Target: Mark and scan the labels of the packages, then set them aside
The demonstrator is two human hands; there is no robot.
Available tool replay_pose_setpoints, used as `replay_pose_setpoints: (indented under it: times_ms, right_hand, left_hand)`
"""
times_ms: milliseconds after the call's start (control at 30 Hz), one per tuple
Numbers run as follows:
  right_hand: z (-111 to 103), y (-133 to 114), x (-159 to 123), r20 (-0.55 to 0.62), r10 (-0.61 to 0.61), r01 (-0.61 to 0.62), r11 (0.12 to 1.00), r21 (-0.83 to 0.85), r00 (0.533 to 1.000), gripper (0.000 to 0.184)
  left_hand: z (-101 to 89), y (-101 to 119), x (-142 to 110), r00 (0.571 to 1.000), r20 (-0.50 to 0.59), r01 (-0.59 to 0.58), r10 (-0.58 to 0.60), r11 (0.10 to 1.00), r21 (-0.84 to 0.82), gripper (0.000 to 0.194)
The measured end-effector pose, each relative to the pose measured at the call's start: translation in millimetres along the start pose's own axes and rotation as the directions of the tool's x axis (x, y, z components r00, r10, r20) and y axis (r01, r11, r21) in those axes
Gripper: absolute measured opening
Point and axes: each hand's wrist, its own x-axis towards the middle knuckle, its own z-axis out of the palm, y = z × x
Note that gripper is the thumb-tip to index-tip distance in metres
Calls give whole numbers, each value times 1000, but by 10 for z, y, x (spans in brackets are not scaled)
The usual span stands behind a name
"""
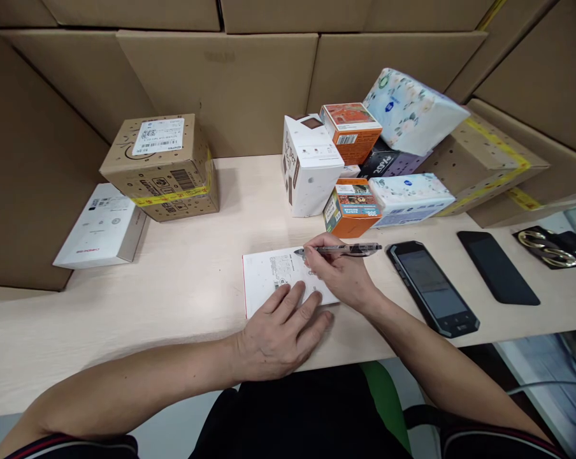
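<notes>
A flat white box point(259, 280) with small printed text and symbols lies on the light wooden table in front of me. My left hand point(283, 328) rests on its near part with the fingers spread, lying flat. Between the fingers of my right hand point(340, 271) is a pen point(355, 250) with a dark clip and a clear barrel. Its tip points left and is at the printed face of the white box; whether it touches, I cannot tell. The right hand covers the box's far right corner.
A taped cardboard box point(158, 172) stands on another white box point(101, 226) at left. Behind my right hand are a tall white carton point(311, 169), orange boxes point(352, 210) and tissue packs point(412, 197). A rugged handheld device point(434, 287) and a black phone point(498, 266) lie at right.
</notes>
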Motion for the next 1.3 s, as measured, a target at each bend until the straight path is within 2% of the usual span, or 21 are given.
replay_pose_setpoints:
  times_ms: [700,900,967,1033,1100,1167,1200,1300]
  right_hand:
    - [-12,-5,15,10,-16,16,1000,14,1000,20]
    - [3,10,20,-76,-31,39,993,111,997,26]
    - [-59,-21,-28,-137,-71,77,996,41,988,26]
    - [-182,-51,-128,-199,-156,134,984,-116,968,23]
    - [-350,-44,-272,-218,-279,205,928,-311,935,21]
    - [-529,10,-429,-148,-372,250,821,-513,916,29]
    - [-607,51,-500,-87,-365,239,754,-612,927,36]
    - [-733,181,-631,25,-193,120,499,-858,981,49]
  left_hand:
    - [-17,-6,20,1000,4,-16,16,999,30,43]
    - [4,3,14,1000,19,7,-7,999,33,45]
    - [-2,7,21,1000,18,5,-6,999,36,44]
    - [-13,6,31,1000,16,9,-9,999,43,45]
    - [-22,-6,38,1000,20,23,-24,998,56,45]
    - [-23,-30,43,999,26,44,-46,997,65,45]
    - [-21,-45,44,998,23,56,-57,996,66,45]
    - [-1,-85,45,996,8,91,-91,995,51,44]
